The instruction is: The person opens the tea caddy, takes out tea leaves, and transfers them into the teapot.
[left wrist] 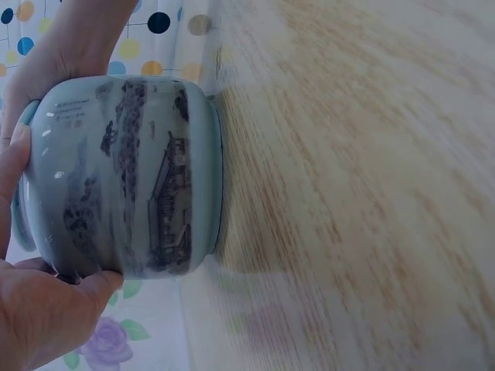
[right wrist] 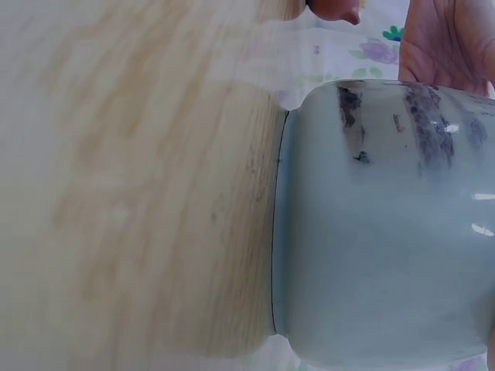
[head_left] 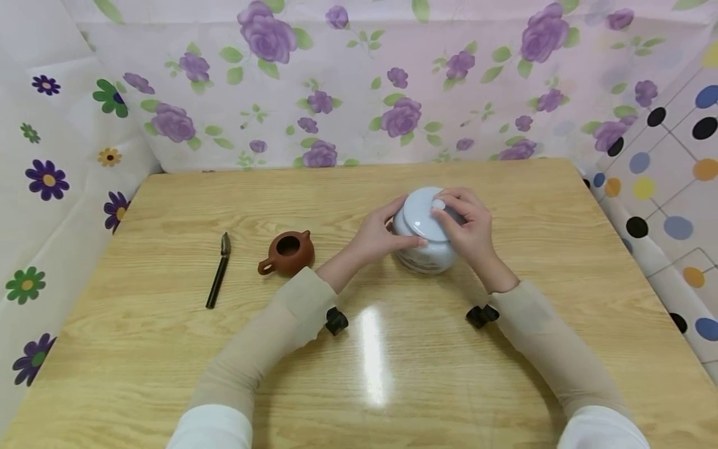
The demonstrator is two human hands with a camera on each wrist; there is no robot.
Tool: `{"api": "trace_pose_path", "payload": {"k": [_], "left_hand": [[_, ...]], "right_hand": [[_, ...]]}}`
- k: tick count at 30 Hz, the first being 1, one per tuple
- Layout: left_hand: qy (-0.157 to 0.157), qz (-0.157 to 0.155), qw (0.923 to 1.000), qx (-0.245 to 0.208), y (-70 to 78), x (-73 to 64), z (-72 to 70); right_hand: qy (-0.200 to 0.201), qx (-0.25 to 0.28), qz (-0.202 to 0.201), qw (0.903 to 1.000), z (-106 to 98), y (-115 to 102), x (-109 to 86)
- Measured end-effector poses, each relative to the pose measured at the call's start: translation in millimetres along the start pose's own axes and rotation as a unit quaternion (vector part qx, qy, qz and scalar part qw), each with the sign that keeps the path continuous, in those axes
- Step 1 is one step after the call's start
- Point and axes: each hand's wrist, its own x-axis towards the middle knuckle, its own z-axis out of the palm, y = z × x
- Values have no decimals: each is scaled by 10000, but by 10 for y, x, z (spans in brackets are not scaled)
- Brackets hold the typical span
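Observation:
A pale blue-white porcelain jar (head_left: 426,259) stands upright on the wooden table, right of centre. Dark landscape painting covers its side, clearest on the jar (left wrist: 124,178) in the left wrist view. My left hand (head_left: 373,237) grips the jar from its left, thumb along the front near the rim. On top sits a round lid (head_left: 419,215) with a small knob (head_left: 438,204). Thumb and fingers of my right hand (head_left: 470,221) pinch that knob. From the head view, the lid appears seated on the jar.
Left of the jar sits a brown clay teapot (head_left: 300,257) without a lid, its opening showing. Farther left lies a slim tool (head_left: 217,280) with a black handle and pointed metal head. Flowered cloth (head_left: 348,93) hangs behind the table (head_left: 426,374).

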Motion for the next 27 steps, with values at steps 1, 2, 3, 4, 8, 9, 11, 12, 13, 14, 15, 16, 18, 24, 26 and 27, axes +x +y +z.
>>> {"api": "trace_pose_path", "payload": {"k": [1,2,3,4,8,9,11,12,13,14,15,16,18,24,26,27], "left_hand": [[31,-22,10000,25,-5,-5,-3],[63,-43,10000,61,-9,-11,-5],[84,-55,9999,82,-12,-13,-7],[100,-62,9999,107,-13,-14,-9],[89,-39,9999,134,-13,-8,-12],[76,-17,9999,127,-11,-3,-13],[51,-8,9999,105,-5,5,-14],[55,-3,9999,89,1,10,-16],[75,-4,9999,69,2,6,-10],[92,-4,9999,50,5,0,-4],[110,-1,9999,34,-1,3,5],[108,-38,9999,30,-8,-11,1],[97,-30,9999,30,16,-3,-6],[52,-124,9999,-41,38,-6,-18],[77,-75,9999,-33,31,-9,-21],[90,-48,9999,-22,25,-11,-20]], "right_hand": [[-15,19,1,10000,7,3,-1],[-30,24,3,10000,12,5,0],[-42,25,2,10000,17,6,1],[-51,18,-3,10000,19,6,1],[16,64,-84,9999,26,9,0],[66,94,-140,9998,28,12,-1],[190,148,-244,9994,33,16,-6],[249,181,-287,9991,36,21,-7],[288,204,-314,9989,38,23,-16],[316,217,-335,9987,38,27,-23],[334,209,-337,9987,37,31,-30],[354,209,-310,9987,51,32,-48],[355,137,-330,9987,42,21,-35],[302,-100,-262,9992,28,-38,-11],[269,-122,-180,9994,22,-59,2],[236,-129,-132,9996,18,-70,8]]}}
